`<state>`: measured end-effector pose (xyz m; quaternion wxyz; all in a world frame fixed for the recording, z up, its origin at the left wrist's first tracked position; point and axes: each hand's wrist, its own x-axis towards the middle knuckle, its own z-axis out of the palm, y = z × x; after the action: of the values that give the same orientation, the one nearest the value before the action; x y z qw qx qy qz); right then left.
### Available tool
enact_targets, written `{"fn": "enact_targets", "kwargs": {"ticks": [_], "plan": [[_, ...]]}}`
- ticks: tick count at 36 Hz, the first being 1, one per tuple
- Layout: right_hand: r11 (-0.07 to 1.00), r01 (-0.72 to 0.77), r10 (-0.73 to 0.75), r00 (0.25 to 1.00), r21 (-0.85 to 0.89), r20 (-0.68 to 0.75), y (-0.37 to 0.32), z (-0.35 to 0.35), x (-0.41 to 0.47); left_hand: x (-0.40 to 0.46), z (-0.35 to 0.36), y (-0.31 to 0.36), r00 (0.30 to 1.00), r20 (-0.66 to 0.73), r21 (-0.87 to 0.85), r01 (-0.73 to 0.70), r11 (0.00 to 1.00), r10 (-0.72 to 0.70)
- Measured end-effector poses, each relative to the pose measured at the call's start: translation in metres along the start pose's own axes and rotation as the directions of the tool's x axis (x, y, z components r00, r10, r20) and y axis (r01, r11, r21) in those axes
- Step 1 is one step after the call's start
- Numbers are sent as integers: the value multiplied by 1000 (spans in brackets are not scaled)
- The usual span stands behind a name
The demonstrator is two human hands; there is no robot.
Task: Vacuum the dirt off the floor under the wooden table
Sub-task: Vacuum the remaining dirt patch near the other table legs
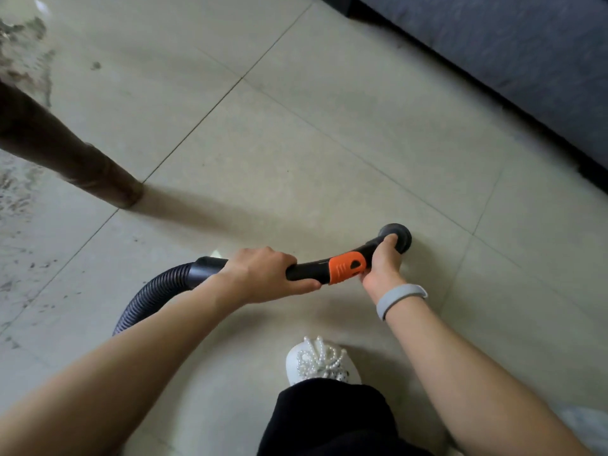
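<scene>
I hold a black vacuum handle (309, 270) with an orange slider (347, 267) over the tiled floor. My left hand (263, 274) grips the handle near the ribbed black hose (148, 297). My right hand (383, 264) grips the front end, just behind the round black nozzle opening (399, 236). A brown wooden table leg (65, 153) stands at the left. Grey dirt (23, 60) is smeared on the floor beyond and left of the leg, with specks (42, 264) nearer the hose.
A dark grey sofa (526, 60) runs along the upper right. My white shoe with pearl beads (320, 360) and black trouser leg (329, 422) are below the handle. Beige floor tiles (296, 126) fill the middle.
</scene>
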<state>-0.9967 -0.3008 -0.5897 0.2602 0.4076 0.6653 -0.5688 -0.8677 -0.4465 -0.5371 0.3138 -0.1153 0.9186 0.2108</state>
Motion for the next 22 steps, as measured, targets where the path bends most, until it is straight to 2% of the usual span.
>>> {"fn": "enact_targets", "kwargs": {"ticks": [3, 6, 10, 12, 15, 18, 22], "plan": [[999, 50, -50, 999, -13, 11, -8, 7, 4, 2, -2, 6, 999, -48, -17, -2, 1000, 2], [996, 10, -1, 994, -84, 107, -1, 19, -13, -12, 0, -13, 997, -65, -14, 28, 1000, -29], [984, -42, 81, 971, -172, 224, 30, 35, -38, -44, 11, -50, 995, 15, -61, 102, 993, -101], [971, -70, 133, 952, -228, 274, 48, 42, -51, -61, 20, -63, 987, 94, -161, 147, 976, -133], [947, -149, 250, 899, -286, 360, 76, 51, -78, -88, 39, -77, 971, 179, -321, 211, 923, -159], [903, -192, 347, 854, -385, 388, 103, 58, -103, -116, 61, -93, 946, 270, -435, 286, 854, -179], [824, -236, 466, 800, -515, 379, 131, 66, -128, -151, 88, -114, 906, 379, -613, 399, 682, -189]]}}
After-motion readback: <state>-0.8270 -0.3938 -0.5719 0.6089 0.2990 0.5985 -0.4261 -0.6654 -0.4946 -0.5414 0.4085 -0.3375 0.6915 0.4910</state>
